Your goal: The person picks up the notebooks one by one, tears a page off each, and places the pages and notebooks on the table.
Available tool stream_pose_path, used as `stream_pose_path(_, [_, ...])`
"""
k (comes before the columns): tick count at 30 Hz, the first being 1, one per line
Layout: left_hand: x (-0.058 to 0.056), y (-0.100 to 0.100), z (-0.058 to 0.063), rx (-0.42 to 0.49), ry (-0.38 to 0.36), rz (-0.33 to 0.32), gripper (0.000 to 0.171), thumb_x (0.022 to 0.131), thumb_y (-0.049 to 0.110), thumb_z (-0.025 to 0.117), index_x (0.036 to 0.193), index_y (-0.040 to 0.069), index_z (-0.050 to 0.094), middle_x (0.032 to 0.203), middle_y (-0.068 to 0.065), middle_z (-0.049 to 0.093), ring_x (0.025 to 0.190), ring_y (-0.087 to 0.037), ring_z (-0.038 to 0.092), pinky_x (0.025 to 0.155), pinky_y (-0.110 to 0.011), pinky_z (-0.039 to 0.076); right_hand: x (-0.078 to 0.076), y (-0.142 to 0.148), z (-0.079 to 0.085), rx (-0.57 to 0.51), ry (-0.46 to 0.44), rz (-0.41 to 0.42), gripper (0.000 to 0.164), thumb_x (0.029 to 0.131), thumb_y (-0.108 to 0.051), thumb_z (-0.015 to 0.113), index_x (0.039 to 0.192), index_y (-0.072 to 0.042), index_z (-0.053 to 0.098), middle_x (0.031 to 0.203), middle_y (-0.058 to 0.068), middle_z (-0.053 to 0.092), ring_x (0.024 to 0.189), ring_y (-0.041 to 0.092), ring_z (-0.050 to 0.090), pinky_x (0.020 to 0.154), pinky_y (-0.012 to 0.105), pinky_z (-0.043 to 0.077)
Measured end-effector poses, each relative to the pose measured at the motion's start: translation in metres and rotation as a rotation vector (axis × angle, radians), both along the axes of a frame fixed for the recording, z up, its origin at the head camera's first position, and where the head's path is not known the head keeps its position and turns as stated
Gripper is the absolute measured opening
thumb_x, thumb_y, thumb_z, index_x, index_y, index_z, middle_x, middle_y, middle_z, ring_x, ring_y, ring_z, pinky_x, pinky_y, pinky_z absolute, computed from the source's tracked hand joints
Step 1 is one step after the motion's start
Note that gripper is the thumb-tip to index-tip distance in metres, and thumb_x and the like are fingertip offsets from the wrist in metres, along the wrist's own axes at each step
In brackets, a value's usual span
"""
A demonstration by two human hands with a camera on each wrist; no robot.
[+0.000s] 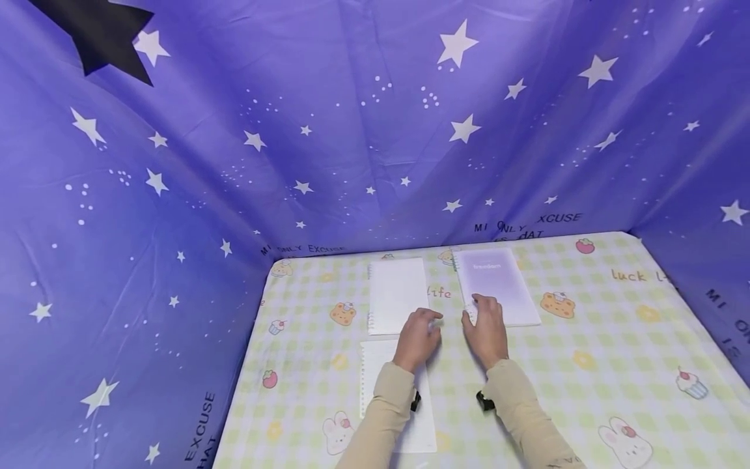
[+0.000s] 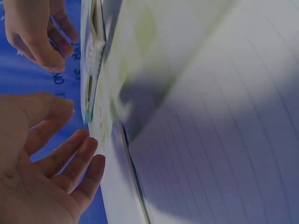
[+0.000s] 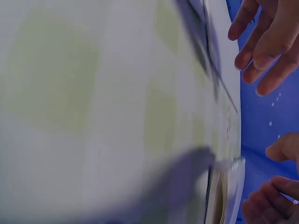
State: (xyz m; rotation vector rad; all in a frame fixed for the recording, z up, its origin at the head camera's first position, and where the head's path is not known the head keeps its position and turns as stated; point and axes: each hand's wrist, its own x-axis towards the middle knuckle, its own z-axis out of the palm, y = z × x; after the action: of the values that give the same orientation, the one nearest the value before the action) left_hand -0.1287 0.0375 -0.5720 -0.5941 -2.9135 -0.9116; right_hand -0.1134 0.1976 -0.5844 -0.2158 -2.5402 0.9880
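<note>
My left hand (image 1: 417, 339) hovers over the lower right corner of a white spiral notebook page (image 1: 397, 293), its fingers loosely bent with nothing between them. In the left wrist view the same hand (image 2: 51, 163) shows spread fingers. My right hand (image 1: 486, 329) is over the lower left corner of a purple spiral notebook (image 1: 504, 286), whose cover has small white lettering. Seen from the right wrist, that hand (image 3: 275, 200) has relaxed fingers above the notebook's edge (image 3: 217, 196). Below my left forearm lies a lined sheet (image 1: 418, 430) with holes along its left side, partly covered.
A pale green checked cloth (image 1: 586, 391) printed with cartoon bears, rabbits and cupcakes covers the table. Purple curtains (image 1: 351, 163) with white stars hang behind it and at both sides. Black wrist straps (image 1: 485, 401) sit at both cuffs.
</note>
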Motion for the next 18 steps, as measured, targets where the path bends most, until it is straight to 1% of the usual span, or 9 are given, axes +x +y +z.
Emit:
stream_pose_path(4, [-0.001, 0.012, -0.002, -0.017, 0.004, -0.028, 0.027, 0.082, 0.017, 0.065, 0.109, 0.017, 0.066, 0.111, 0.001, 0.06, 0.102, -0.016, 0.055, 0.088, -0.026, 0.045, 0.002, 0.014, -0.001, 0.025, -0.013, -0.014, 0.045, 0.08, -0.009, 0.065, 0.118, 0.009, 0.051, 0.108, 0.024, 0.049, 0.104, 0.04, 0.043, 0.088, 0.05, 0.039])
stream_pose_path(7, [-0.002, 0.018, -0.005, -0.037, 0.015, -0.035, 0.027, 0.083, 0.018, 0.065, 0.109, 0.018, 0.066, 0.111, 0.002, 0.06, 0.101, -0.015, 0.055, 0.087, -0.026, 0.045, 0.003, 0.025, -0.004, 0.043, -0.042, -0.023, 0.046, 0.08, -0.01, 0.064, 0.119, 0.01, 0.049, 0.109, 0.026, 0.048, 0.104, 0.042, 0.042, 0.088, 0.051, 0.038])
stream_pose_path(11, [-0.002, 0.025, -0.005, -0.059, 0.025, -0.043, 0.026, 0.083, 0.018, 0.065, 0.109, 0.018, 0.066, 0.112, 0.002, 0.06, 0.101, -0.015, 0.055, 0.086, -0.026, 0.046, 0.003, 0.04, -0.007, 0.074, -0.106, -0.039, 0.05, 0.081, -0.013, 0.064, 0.121, 0.012, 0.046, 0.112, 0.029, 0.045, 0.104, 0.043, 0.04, 0.087, 0.052, 0.038])
stream_pose_path(14, [-0.004, 0.031, -0.004, -0.052, 0.037, -0.066, 0.027, 0.083, 0.018, 0.064, 0.11, 0.017, 0.066, 0.112, 0.0, 0.06, 0.101, -0.016, 0.055, 0.086, -0.026, 0.046, 0.003, 0.052, -0.007, 0.107, -0.153, -0.062, 0.054, 0.082, -0.016, 0.064, 0.122, 0.014, 0.043, 0.112, 0.032, 0.043, 0.104, 0.044, 0.038, 0.086, 0.053, 0.037])
stream_pose_path(15, [-0.004, 0.034, -0.005, -0.053, 0.057, -0.076, 0.027, 0.082, 0.017, 0.065, 0.109, 0.016, 0.066, 0.11, 0.0, 0.06, 0.099, -0.017, 0.056, 0.084, -0.026, 0.046, 0.003, 0.055, -0.007, 0.119, -0.166, -0.069, 0.056, 0.082, -0.017, 0.065, 0.122, 0.015, 0.042, 0.113, 0.033, 0.042, 0.104, 0.045, 0.037, 0.086, 0.054, 0.036])
stream_pose_path(18, [-0.003, 0.041, -0.006, -0.053, 0.075, -0.088, 0.029, 0.081, 0.017, 0.066, 0.11, 0.015, 0.066, 0.11, -0.002, 0.06, 0.099, -0.017, 0.056, 0.084, -0.026, 0.046, 0.004, 0.065, -0.006, 0.149, -0.224, -0.084, 0.063, 0.083, -0.022, 0.065, 0.123, 0.018, 0.038, 0.115, 0.038, 0.038, 0.106, 0.048, 0.032, 0.086, 0.057, 0.033])
